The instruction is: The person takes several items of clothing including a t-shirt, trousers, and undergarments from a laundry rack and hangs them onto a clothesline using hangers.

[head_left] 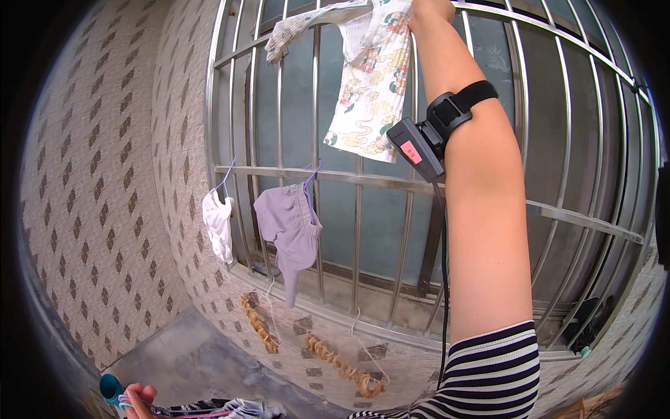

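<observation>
My right hand (431, 12), raised at the top edge and partly cut off, is closed at the side of a white shirt with a coloured print (373, 98). The shirt hangs in front of the metal window bars, one sleeve spread to the left. Low on the left, my left hand (142, 399) is closed around thin pink and light-blue hangers (199, 415). Dark and pale clothes (241, 407) hang from these at the bottom edge. A black device (419, 148) with a cable is strapped to my right forearm.
Lilac shorts (289, 227) hang by a purple hanger from the lower rail (377, 179). Left of them, a small white garment (218, 225) hangs on a blue hanger. Two twisted tan strands (342, 363) hang by strings against the tiled wall. A teal cylinder (110, 386) is beside my left hand.
</observation>
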A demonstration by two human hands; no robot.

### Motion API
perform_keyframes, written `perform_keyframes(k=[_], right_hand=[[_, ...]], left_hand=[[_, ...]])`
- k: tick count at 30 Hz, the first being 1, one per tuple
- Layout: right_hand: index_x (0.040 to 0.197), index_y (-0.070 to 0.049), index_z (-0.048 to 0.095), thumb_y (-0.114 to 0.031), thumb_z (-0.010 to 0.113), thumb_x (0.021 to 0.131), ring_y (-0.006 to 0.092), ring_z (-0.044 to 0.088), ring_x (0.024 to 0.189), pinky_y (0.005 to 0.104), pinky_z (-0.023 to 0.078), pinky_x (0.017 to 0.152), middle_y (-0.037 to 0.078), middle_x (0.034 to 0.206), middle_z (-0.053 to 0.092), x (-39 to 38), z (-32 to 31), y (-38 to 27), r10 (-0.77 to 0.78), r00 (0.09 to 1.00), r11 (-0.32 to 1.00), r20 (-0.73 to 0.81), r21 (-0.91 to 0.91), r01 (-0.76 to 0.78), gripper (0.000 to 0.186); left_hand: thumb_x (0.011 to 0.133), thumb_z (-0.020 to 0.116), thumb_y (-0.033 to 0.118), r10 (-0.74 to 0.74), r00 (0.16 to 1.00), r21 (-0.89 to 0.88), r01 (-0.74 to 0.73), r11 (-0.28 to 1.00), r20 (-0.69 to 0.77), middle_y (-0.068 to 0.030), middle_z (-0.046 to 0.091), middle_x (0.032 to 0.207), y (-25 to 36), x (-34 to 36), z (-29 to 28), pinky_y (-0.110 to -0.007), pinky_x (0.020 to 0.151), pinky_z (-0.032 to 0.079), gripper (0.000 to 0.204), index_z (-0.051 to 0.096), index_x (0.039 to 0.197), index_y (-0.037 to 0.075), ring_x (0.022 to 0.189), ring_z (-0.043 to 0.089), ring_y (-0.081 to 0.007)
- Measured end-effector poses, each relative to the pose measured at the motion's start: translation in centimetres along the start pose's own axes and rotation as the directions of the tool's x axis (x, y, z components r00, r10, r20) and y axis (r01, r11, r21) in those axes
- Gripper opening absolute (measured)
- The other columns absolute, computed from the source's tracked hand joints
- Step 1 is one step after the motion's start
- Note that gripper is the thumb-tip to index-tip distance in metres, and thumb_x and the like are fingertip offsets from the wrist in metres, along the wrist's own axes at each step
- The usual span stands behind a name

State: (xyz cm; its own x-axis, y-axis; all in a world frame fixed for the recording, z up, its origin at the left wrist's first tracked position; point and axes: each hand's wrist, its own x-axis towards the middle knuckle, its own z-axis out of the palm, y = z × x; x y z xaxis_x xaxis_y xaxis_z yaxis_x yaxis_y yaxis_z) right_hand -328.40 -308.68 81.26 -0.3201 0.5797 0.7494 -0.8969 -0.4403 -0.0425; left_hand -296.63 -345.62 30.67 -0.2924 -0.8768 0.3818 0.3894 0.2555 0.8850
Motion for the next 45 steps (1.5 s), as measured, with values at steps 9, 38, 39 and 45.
perform_keyframes(k=[9, 38, 39, 45], right_hand=[[0.101, 0.010, 0.042, -0.006, 0.040, 0.086, 0.0328, 0.057, 0.087, 0.0504, 0.050, 0.066, 0.022, 0.100, 0.052, -0.5, -2.5, -5.6, 0.000, 0.997, 0.981, 0.074, -0.195, 0.014, 0.022], [0.123, 0.003, 0.036, -0.050, 0.041, 0.083, 0.0298, 0.045, 0.111, 0.0400, 0.035, 0.092, 0.018, 0.125, 0.041, -54.5, -12.4, -0.3, 0.226, 0.035, 0.927, 0.973, -0.226, 0.298, 0.066], [0.123, 0.003, 0.035, -0.044, 0.044, 0.084, 0.0310, 0.044, 0.111, 0.0396, 0.032, 0.094, 0.019, 0.126, 0.040, -50.5, -12.6, 0.6, 0.284, 0.305, 0.785, 0.909, -0.403, 0.470, 0.062], [0.118, 0.000, 0.041, -0.024, 0.054, 0.082, 0.0232, 0.050, 0.100, 0.0351, 0.037, 0.086, 0.014, 0.110, 0.052, -38.2, -19.1, 7.4, 0.625, 0.779, 0.390, -0.036, -0.850, -0.353, 0.045]], left_hand=[[0.087, 0.045, 0.024, -0.046, 0.997, -0.048, 0.049, 0.998, 0.059, -0.0094, 0.060, 0.081, -1.4, 5.5, 0.0, -0.028, 0.072, 0.042, 0.027, 0.059, 0.089, 0.001, 0.076, 0.055, -0.0160], [0.089, 0.045, 0.026, -0.022, 0.991, -0.039, 0.027, 0.999, 0.129, 0.0001, 0.061, 0.070, -1.6, 13.8, -6.9, -0.015, 0.048, 0.027, 0.026, 0.058, 0.091, 0.005, 0.055, 0.044, 0.0004], [0.089, 0.045, 0.024, -0.076, 0.987, -0.045, 0.083, 0.996, 0.139, -0.0058, 0.062, 0.078, -1.7, 13.9, -7.6, -0.021, 0.066, 0.040, 0.025, 0.056, 0.092, 0.001, 0.071, 0.055, -0.0091], [0.089, 0.046, 0.023, -0.039, 0.990, -0.149, 0.060, 0.987, 0.137, -0.0056, 0.063, 0.078, -3.5, 13.9, -6.2, -0.021, 0.068, 0.040, 0.027, 0.058, 0.095, 0.000, 0.072, 0.056, -0.0084]])
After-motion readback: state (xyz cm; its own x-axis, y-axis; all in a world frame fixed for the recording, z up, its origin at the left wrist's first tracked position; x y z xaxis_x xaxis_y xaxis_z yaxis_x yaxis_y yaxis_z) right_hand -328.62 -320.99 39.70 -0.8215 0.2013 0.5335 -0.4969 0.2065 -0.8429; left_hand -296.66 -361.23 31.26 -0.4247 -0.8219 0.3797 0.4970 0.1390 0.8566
